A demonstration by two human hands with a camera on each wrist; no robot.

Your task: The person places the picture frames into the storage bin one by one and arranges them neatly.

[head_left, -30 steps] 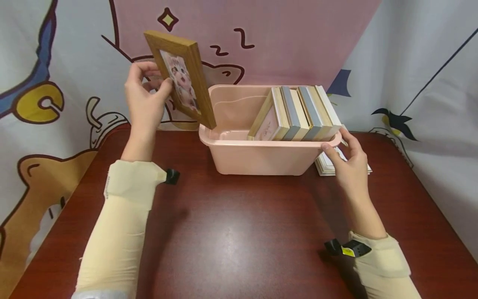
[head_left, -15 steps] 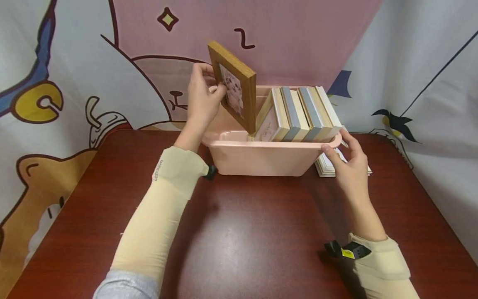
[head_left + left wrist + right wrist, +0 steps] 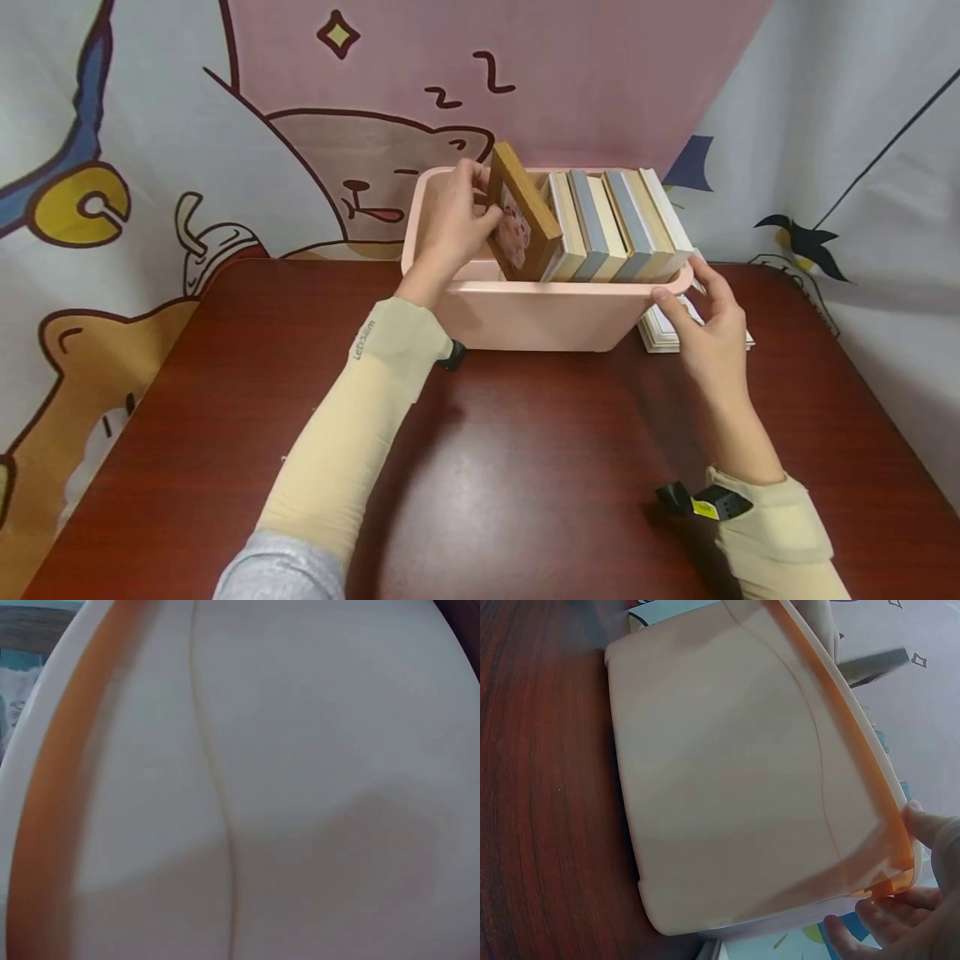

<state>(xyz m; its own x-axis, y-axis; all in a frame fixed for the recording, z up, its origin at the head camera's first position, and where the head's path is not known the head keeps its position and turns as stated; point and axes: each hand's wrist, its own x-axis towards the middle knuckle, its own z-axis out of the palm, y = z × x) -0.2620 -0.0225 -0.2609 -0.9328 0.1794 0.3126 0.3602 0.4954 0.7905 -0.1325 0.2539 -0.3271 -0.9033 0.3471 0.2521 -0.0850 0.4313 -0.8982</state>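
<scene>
A brown wooden picture frame with a pink picture leans inside the pink plastic bin. My left hand pinches its left edge, thumb on the picture side. Just right of it, several cream, white and grey-blue frame-like blocks stand tilted in a row. With my right hand I grip the bin's front right corner, thumb on the rim and fingers beneath, as the right wrist view also shows. The left wrist view is filled by the bin's wall; no hand shows there.
Behind the right hand, a low stack of flat white pieces lies on the dark red table. A curtain with cartoon prints hangs at the table's back edge.
My left hand has carried the wooden picture frame rightward and down, from above the bin's left end into the bin beside the row. The right hand keeps its hold on the corner.
</scene>
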